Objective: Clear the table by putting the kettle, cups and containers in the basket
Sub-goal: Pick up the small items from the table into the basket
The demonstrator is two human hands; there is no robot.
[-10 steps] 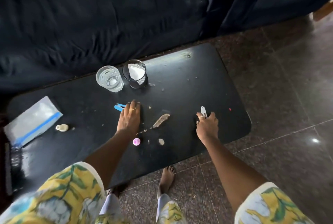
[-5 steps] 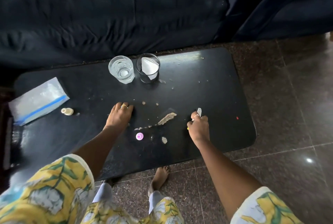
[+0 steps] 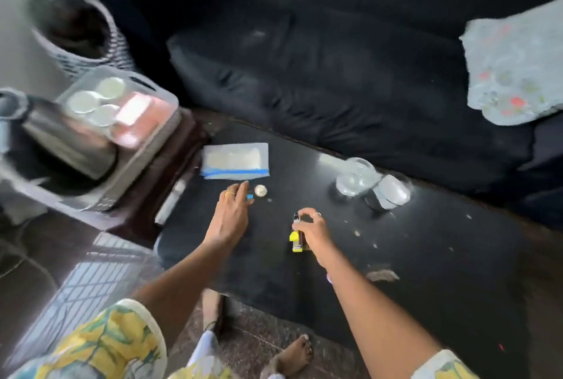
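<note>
The view is blurred. A grey plastic basket (image 3: 143, 162) at the left holds a steel kettle (image 3: 67, 141), round cups (image 3: 94, 104) and a pink container (image 3: 137, 116). On the black table (image 3: 426, 256) stand a clear glass (image 3: 355, 177) and, touching it on the right, a black mesh cup (image 3: 388, 194) with paper inside. My left hand (image 3: 230, 214) lies flat with straight fingers over a small blue item (image 3: 249, 196), beside a small pale bottle (image 3: 260, 190). My right hand (image 3: 313, 230) grips a small yellow object (image 3: 295, 240) above the table.
A zip bag with a blue strip (image 3: 235, 160) lies at the table's left end. A dark sofa (image 3: 335, 73) runs behind the table, with a floral cloth (image 3: 515, 73) on it. A woven basket (image 3: 76, 31) stands at the far left. Crumbs and scraps dot the tabletop.
The view has swung left, bringing the basket in. My left hand has slid the blue item left, up to the small bottle. My right hand still holds its object, now lifted and further left.
</note>
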